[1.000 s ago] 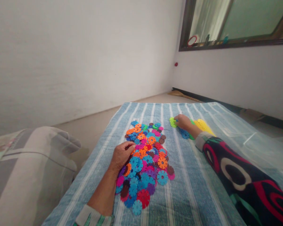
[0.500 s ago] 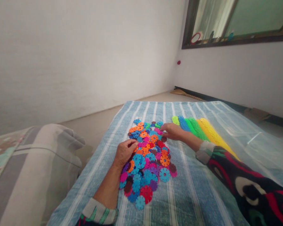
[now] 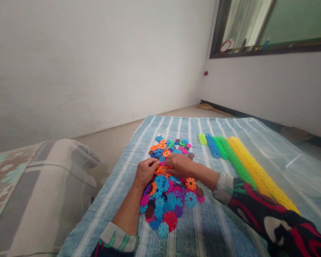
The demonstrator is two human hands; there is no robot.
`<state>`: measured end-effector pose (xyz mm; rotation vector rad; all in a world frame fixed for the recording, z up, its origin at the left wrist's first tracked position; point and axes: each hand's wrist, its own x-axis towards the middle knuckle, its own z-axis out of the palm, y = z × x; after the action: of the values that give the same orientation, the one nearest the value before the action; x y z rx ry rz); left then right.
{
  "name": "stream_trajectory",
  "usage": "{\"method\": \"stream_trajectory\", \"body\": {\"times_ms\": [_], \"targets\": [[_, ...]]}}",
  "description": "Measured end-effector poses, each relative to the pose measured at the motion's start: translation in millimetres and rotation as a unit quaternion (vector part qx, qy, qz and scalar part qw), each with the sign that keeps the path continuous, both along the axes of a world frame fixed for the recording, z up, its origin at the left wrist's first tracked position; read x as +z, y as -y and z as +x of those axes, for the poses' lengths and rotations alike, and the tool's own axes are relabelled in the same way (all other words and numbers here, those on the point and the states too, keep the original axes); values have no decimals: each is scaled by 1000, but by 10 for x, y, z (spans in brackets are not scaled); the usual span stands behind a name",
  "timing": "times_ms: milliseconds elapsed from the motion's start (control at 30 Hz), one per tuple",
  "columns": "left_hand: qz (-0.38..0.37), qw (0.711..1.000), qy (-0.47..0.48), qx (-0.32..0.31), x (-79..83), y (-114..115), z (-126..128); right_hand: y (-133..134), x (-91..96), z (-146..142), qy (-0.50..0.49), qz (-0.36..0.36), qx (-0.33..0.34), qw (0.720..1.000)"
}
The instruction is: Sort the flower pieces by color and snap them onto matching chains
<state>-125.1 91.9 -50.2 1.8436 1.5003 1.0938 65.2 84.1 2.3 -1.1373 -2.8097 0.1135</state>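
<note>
Notched plastic snowflake discs [image 3: 160, 184] in blue, orange, pink, red, purple and brown lie in a long loose pile on the striped cloth. Over the pile's left edge, my left hand [image 3: 146, 173] is closed, thumb and forefinger pinched together; what sits between them is too small to make out. My right hand [image 3: 180, 165] reaches across the middle of the pile, its bent fingertips close to the left ones. Those fingers are closed too, and whatever they hold is hidden.
Rows of linked discs lie on the right: a short lime row [image 3: 202, 139], a blue row [image 3: 213, 146], green rows [image 3: 238, 164] and long yellow rows [image 3: 264, 175]. Clear plastic sheeting [image 3: 291, 160] covers the right side. A cloth-covered seat [image 3: 56, 185] stands left.
My right hand has moved left from the pile's far right edge to the middle, beside my left hand. My left hand stays pinched at the left edge. The view has shifted slightly.
</note>
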Motion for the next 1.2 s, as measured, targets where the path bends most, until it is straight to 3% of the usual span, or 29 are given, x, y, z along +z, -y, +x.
{"method": "stream_trajectory", "body": {"times_ms": [200, 467, 700, 900, 1200], "targets": [[13, 1000, -2, 23, -17, -10, -11, -181, -115, -143, -13, 10, -129, 992], [26, 994, 45, 99, -25, -36, -24, -43, -171, -298, -32, -10, -58, 998], [24, 994, 38, 99, -31, -36, -24, -163, -165, -276, -43, 8, -166, 985], [32, 993, 38, 106, -41, -48, -29, -137, -195, -394, -37, -2, -136, 990], [29, 994, 34, 98, -68, -48, -47, -470, -176, -534, -39, 16, -152, 987]]}}
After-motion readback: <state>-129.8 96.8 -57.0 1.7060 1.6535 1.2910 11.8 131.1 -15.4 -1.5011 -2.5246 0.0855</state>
